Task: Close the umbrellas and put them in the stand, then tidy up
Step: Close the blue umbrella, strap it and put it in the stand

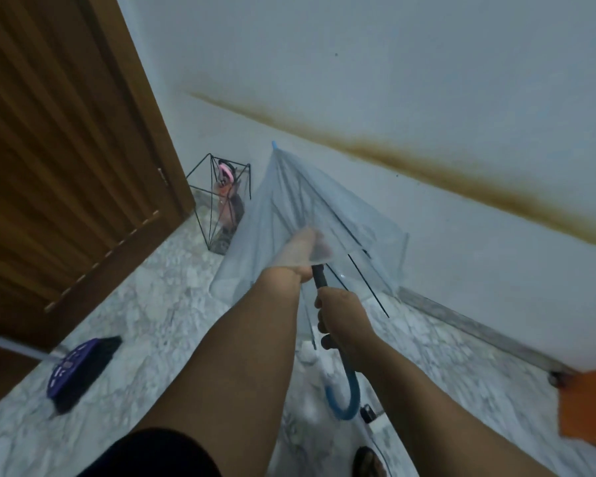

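Head view: clear umbrella (289, 204) half folded, held out over the floor, tip aimed at the wire stand (217, 201) in the corner by the door. Right hand (341, 325) wrapped round the shaft just above the blue hook handle (344, 397). Left hand (306, 249) up under the canopy, looks clenched near the runner, blurry though. Probably light, floppy plastic, thin ribs, easy to bend. Best gripped at shaft and handle, never the film.

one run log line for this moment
right hand: grips handle | left hand: inside clear blue-handled umbrella, half closed | black wire stand: pink umbrella
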